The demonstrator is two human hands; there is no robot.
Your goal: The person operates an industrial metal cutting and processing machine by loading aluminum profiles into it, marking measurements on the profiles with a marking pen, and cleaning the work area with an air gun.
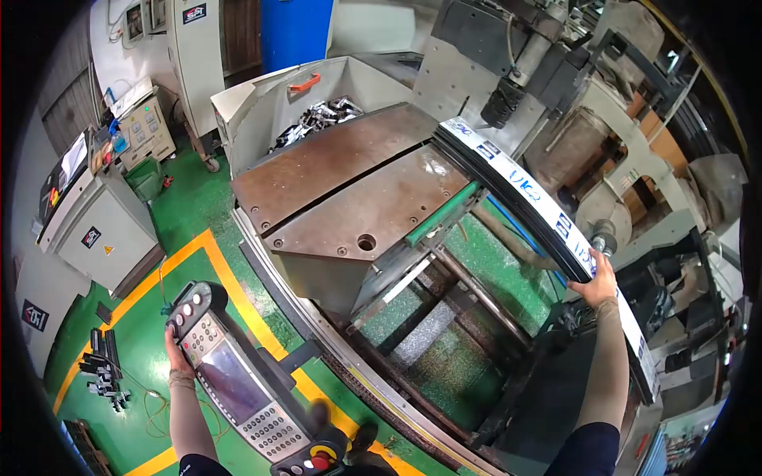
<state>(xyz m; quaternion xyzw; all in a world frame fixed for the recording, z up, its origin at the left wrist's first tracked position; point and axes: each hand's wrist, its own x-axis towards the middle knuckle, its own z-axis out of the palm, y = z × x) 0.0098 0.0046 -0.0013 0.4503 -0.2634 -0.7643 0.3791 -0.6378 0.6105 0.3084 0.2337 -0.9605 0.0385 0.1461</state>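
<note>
My left hand (pixel 178 355) is closed on the left edge of a machine control panel (pixel 236 382) with a dark screen, rows of keys and round buttons. Some of its fingers are hidden behind the panel. My right hand (pixel 597 284) grips the near edge of a long, slightly curved bundle of dark strips (pixel 533 190). White film with blue handwriting and dark printed labels covers the bundle's top face. Its far end reaches the corner of a brown metal machine table (pixel 357 178), while the near end runs down to the lower right.
Metal scraps (pixel 317 120) lie in a bin (pixel 238 119) behind the machine table. Heavy machine parts (pixel 516 47) rise at the back right. An open frame (pixel 444 333) with rails lies below the bundle. A grey cabinet (pixel 107 238) and black pieces (pixel 103 369) are on the left.
</note>
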